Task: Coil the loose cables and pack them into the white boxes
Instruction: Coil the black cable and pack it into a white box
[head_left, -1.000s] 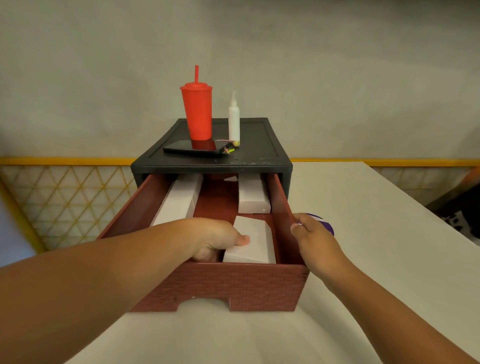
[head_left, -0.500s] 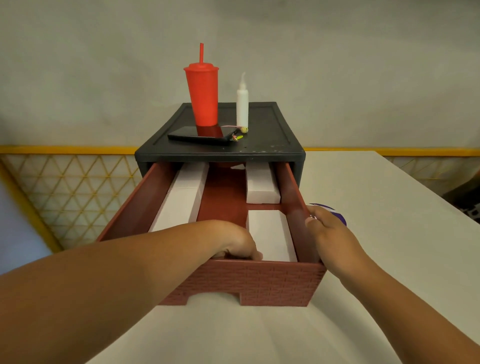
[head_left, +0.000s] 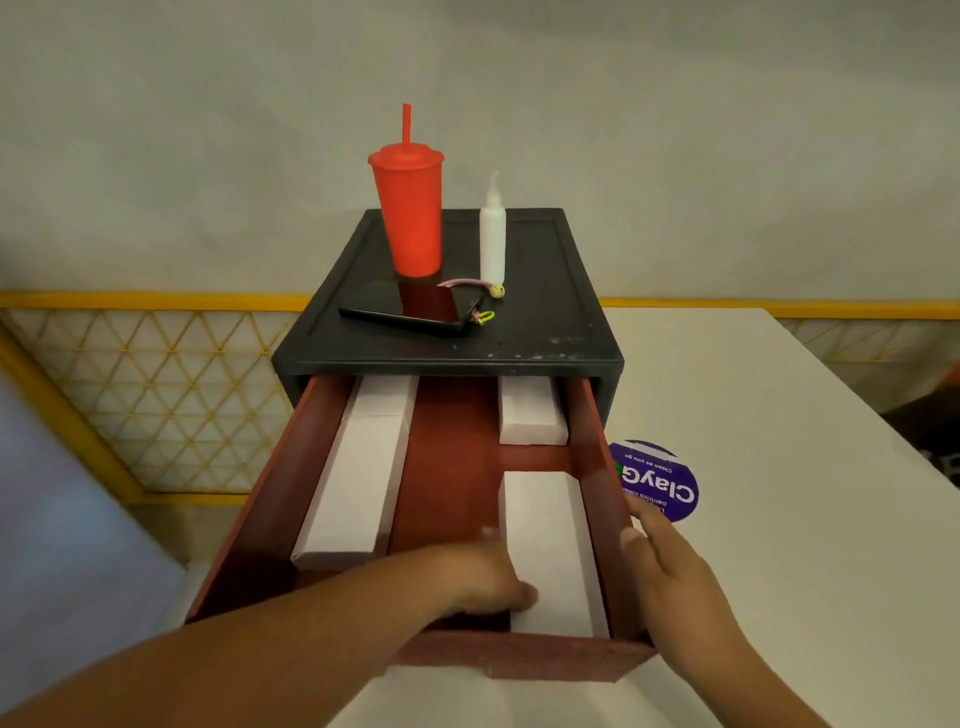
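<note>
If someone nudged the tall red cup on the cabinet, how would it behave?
The red cup is tall and narrower at its base, so it would probably tip rather than slide. It looks like rigid plastic, likely stiff.

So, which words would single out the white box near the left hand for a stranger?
Find the red-brown drawer pulled out of the black cabinet. In its front right corner lies a white box. Unlike the other white boxes, it lies next to the left hand.

your white table (head_left: 769, 545) carries a black drawer unit (head_left: 519, 338) near its left edge, red-brown drawer (head_left: 452, 467) pulled out toward you, and a round purple sticker (head_left: 662, 480) lies flat just right of it.
</note>
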